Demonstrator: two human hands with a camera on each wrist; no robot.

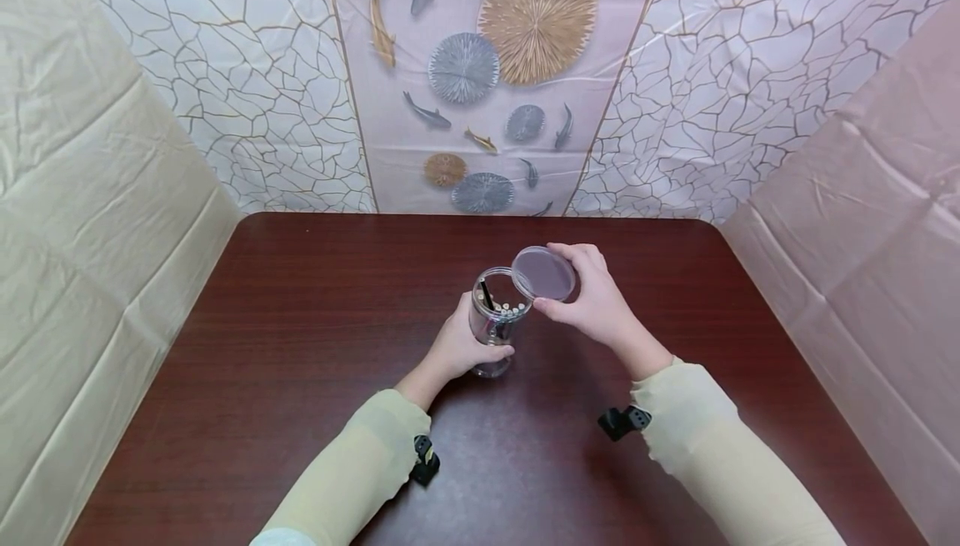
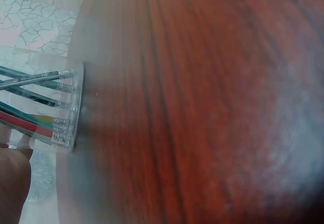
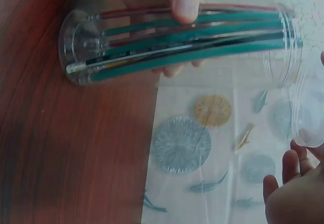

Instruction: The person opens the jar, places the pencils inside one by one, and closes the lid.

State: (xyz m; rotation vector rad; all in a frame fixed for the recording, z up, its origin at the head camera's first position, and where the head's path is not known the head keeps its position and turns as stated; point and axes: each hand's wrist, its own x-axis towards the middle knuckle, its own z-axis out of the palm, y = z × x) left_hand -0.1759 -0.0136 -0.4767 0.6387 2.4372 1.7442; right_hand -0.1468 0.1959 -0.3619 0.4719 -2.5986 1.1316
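A clear plastic jar (image 1: 492, 330) stands roughly upright near the middle of the table, its mouth uncovered. My left hand (image 1: 459, 341) grips its side, with the thumb (image 3: 183, 4) across the front in the right wrist view. Inside are several pencils (image 3: 190, 57), mostly green, some black or red, with eraser ends toward the jar's base. One dark pencil (image 1: 487, 295) leans higher than the others. My right hand (image 1: 597, 303) holds a round clear lid (image 1: 544, 274) by its edge, tilted beside the jar's rim. Whether the jar's base touches the table, I cannot tell.
The dark red-brown wooden table (image 1: 315, 338) extends around both hands. A patterned cloth (image 1: 465, 137) hangs behind its far edge. Pale cloth walls (image 1: 82, 221) flank it on the left and right. Each sleeve carries a small black wrist camera (image 1: 624, 423).
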